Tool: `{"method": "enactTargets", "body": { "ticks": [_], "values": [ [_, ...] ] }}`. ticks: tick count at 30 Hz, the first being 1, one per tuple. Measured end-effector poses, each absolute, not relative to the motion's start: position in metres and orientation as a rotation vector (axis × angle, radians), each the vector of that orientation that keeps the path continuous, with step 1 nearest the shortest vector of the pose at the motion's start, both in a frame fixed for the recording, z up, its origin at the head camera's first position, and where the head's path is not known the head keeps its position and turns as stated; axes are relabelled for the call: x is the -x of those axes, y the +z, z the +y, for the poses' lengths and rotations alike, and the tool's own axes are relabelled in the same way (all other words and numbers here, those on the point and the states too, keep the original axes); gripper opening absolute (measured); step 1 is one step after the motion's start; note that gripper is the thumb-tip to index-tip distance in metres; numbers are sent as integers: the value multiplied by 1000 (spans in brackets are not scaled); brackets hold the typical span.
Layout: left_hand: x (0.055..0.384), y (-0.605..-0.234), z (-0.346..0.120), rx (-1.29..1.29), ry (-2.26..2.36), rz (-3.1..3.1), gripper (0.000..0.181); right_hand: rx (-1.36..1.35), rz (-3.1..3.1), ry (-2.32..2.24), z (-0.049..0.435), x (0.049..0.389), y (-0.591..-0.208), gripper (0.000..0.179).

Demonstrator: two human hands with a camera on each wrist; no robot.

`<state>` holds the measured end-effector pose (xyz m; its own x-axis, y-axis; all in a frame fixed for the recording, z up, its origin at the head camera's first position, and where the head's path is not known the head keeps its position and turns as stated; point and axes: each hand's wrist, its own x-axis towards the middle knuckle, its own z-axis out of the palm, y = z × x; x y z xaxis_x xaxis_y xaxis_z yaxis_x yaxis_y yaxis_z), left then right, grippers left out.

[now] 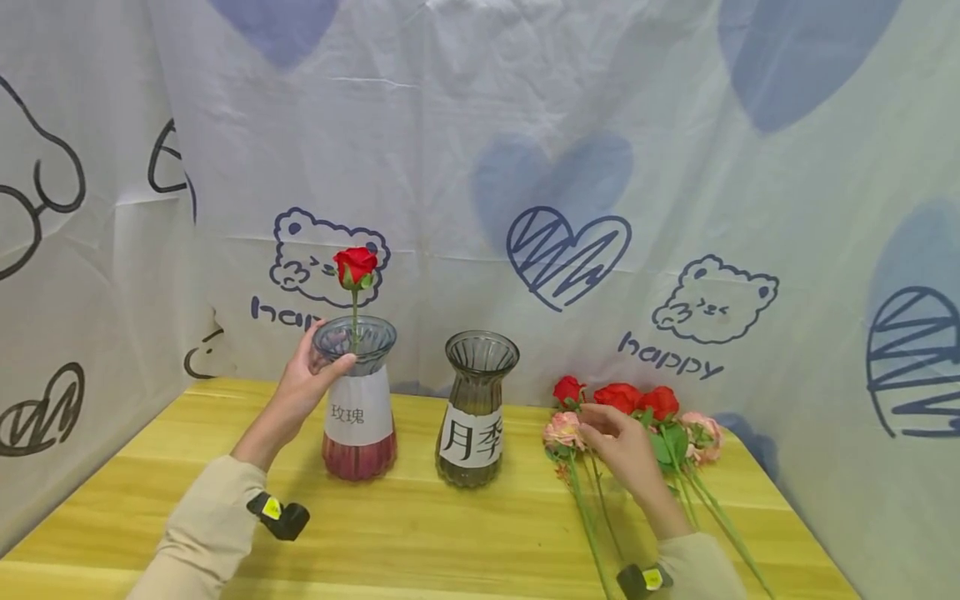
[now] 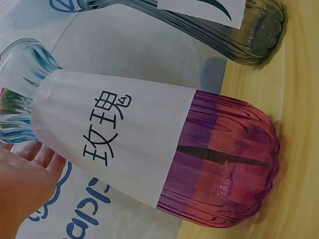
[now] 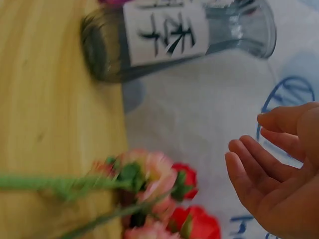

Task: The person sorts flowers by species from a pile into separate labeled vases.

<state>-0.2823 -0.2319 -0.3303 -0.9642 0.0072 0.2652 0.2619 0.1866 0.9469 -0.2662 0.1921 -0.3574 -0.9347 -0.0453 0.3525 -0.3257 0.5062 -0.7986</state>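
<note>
The pink vase bears a white label printed with 玫瑰 in black; the same two characters read plainly, turned on their side, in the left wrist view. The grey vase has a white label with 月季 in larger, heavier black strokes. On the cloth, "happy" is lettered in blue at right; at left, "hap" shows, the remainder hidden behind the left hand and the pink vase.
</note>
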Motion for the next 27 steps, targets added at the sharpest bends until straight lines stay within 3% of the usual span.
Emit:
{"method": "enactTargets", "body": {
  "ticks": [13,27],
  "values": [
    [281,-331,-231,267,-1869,-2246,89,-272,-2618,1410,233,265,-395,33],
    [282,-331,-231,254,-1858,-2266,89,-328,-2755,1546,240,262,-416,49]
  ]
}}
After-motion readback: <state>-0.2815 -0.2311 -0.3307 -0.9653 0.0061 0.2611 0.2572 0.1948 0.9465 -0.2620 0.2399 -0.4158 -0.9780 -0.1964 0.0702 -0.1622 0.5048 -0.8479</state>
